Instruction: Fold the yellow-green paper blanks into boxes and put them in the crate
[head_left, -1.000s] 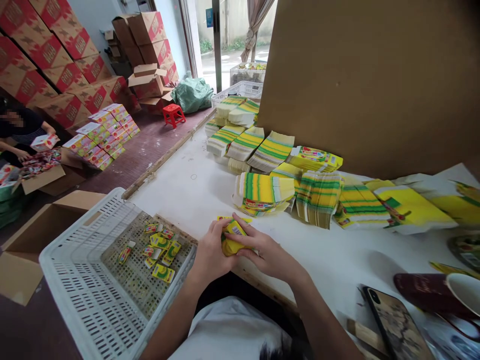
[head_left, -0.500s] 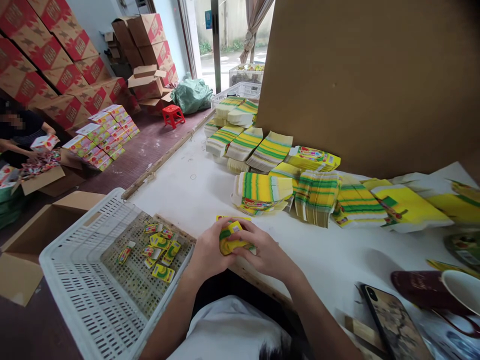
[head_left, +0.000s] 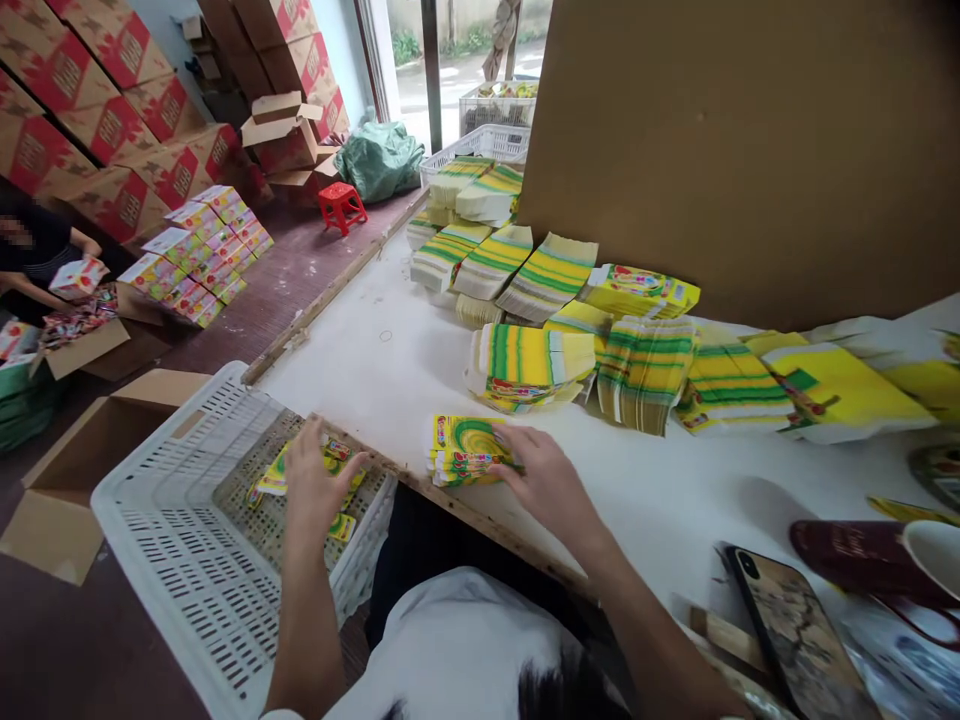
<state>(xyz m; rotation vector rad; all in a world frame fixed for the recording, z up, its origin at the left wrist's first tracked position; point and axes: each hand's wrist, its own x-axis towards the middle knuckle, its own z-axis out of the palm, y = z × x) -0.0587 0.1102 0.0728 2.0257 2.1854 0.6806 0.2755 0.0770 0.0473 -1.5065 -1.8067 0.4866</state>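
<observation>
My left hand (head_left: 319, 485) is over the white plastic basket (head_left: 172, 530), its fingers spread and nothing held in them. Several small yellow and green crayon boxes lie in the basket; one crayon box (head_left: 272, 476) shows beside that hand, and others are partly covered by it. On the table's front edge rests a short stack of flat crayon cartons (head_left: 461, 452). My right hand (head_left: 544, 485) has its thumb and fingers closed round the right end of this stack. Whether it grips one carton or several is hidden.
Bundles of flat yellow cartons (head_left: 525, 365) line the white table (head_left: 337, 350) before a brown board (head_left: 735, 160). A phone (head_left: 780, 620) and a dark red mug (head_left: 847, 555) are at right. Beyond the basket are an open carton (head_left: 142, 430), a red stool (head_left: 343, 207) and another person.
My hands have moved apart. The left has let go of the small yellow box and swung left over the basket; the right has closed on the carton stack. The view has tilted down slightly.
</observation>
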